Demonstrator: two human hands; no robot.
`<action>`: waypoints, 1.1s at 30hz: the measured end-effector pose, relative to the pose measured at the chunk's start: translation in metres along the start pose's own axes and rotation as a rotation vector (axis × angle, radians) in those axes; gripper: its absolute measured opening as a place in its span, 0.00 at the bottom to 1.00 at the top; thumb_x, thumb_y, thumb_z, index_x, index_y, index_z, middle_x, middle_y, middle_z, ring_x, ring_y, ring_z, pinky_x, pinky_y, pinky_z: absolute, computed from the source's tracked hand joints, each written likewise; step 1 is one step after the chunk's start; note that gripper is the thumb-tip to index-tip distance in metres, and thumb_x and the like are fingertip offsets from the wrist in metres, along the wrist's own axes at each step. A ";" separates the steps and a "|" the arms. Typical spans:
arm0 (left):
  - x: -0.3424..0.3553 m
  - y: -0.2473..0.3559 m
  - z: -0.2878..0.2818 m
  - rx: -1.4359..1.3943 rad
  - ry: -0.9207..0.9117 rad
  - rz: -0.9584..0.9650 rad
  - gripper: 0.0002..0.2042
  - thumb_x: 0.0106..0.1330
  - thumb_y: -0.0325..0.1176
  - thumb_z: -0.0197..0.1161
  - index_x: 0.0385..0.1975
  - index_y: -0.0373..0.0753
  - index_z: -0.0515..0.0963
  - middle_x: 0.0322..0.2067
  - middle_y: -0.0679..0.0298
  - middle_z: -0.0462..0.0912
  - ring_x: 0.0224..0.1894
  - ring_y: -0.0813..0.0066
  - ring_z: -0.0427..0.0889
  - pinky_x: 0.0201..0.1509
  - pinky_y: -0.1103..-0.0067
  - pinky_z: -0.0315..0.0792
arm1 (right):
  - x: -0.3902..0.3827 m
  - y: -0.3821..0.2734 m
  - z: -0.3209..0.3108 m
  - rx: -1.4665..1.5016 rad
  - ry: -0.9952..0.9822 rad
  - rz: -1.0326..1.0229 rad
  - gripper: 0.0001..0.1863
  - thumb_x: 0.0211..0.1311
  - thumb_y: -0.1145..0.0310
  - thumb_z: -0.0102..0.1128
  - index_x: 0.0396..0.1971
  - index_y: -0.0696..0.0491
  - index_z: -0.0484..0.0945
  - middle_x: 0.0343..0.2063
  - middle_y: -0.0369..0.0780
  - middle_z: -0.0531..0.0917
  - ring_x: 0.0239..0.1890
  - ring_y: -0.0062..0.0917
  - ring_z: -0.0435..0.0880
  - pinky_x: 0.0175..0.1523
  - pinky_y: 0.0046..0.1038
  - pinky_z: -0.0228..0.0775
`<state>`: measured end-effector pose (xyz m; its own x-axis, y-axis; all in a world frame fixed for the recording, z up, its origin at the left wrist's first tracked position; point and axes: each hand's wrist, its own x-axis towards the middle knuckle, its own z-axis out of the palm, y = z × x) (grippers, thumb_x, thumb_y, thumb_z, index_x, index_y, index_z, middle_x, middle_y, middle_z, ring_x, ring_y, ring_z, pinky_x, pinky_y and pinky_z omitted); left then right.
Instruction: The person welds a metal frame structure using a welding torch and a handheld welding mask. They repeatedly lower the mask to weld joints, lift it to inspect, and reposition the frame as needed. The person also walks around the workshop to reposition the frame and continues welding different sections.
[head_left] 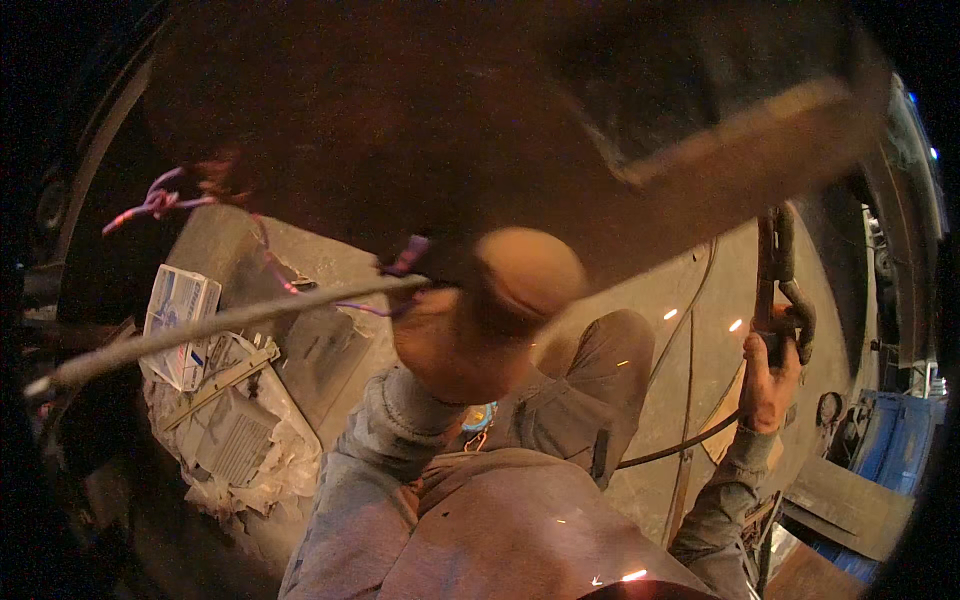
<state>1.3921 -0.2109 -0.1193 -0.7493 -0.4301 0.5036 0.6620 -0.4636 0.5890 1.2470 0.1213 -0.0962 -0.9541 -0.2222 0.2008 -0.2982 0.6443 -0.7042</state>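
Note:
My left hand [470,335] wears a thick brown glove and is closed around a long grey rod [200,328]. The rod runs out to the left and slightly down. The hand is raised close under a large dark metal body [420,120] that fills the upper picture. My right hand [770,385] is bare and raised at the right. It grips a dark heavy chain with a hook link [780,270] that hangs from above. Both sleeves are grey. A few orange sparks [670,314] glow between the hands.
A white printed box [180,310] and a crumpled plastic bag of flat packs [240,435] lie at the left on a grey slab. Purple wires [160,200] dangle above them. A black cable [690,440] crosses the concrete floor. Blue equipment [890,440] stands at the far right.

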 end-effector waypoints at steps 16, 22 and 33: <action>-0.020 -0.006 -0.011 -0.016 0.233 0.056 0.24 0.53 0.38 0.72 0.48 0.33 0.75 0.44 0.58 0.81 0.45 0.70 0.79 0.48 0.74 0.73 | 0.006 0.003 -0.007 -0.038 -0.025 -0.055 0.17 0.57 0.72 0.59 0.47 0.61 0.74 0.40 0.40 0.79 0.43 0.25 0.76 0.51 0.26 0.67; -0.005 -0.001 0.008 0.020 -0.042 -0.011 0.24 0.53 0.37 0.72 0.47 0.33 0.75 0.44 0.58 0.81 0.44 0.70 0.79 0.48 0.75 0.73 | 0.004 0.012 -0.008 -0.025 -0.007 0.001 0.15 0.58 0.70 0.59 0.43 0.61 0.75 0.38 0.40 0.80 0.40 0.25 0.77 0.48 0.25 0.68; 0.012 -0.006 0.034 0.003 -0.246 -0.026 0.23 0.54 0.36 0.72 0.47 0.33 0.75 0.44 0.58 0.81 0.44 0.70 0.79 0.47 0.75 0.73 | 0.001 0.018 -0.009 0.078 -0.019 -0.037 0.17 0.62 0.66 0.58 0.45 0.62 0.74 0.37 0.39 0.80 0.39 0.24 0.75 0.47 0.26 0.66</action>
<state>1.3783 -0.1865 -0.0951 -0.7488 -0.2158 0.6267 0.6424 -0.4693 0.6059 1.2405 0.1391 -0.1029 -0.9415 -0.2593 0.2154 -0.3298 0.5764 -0.7476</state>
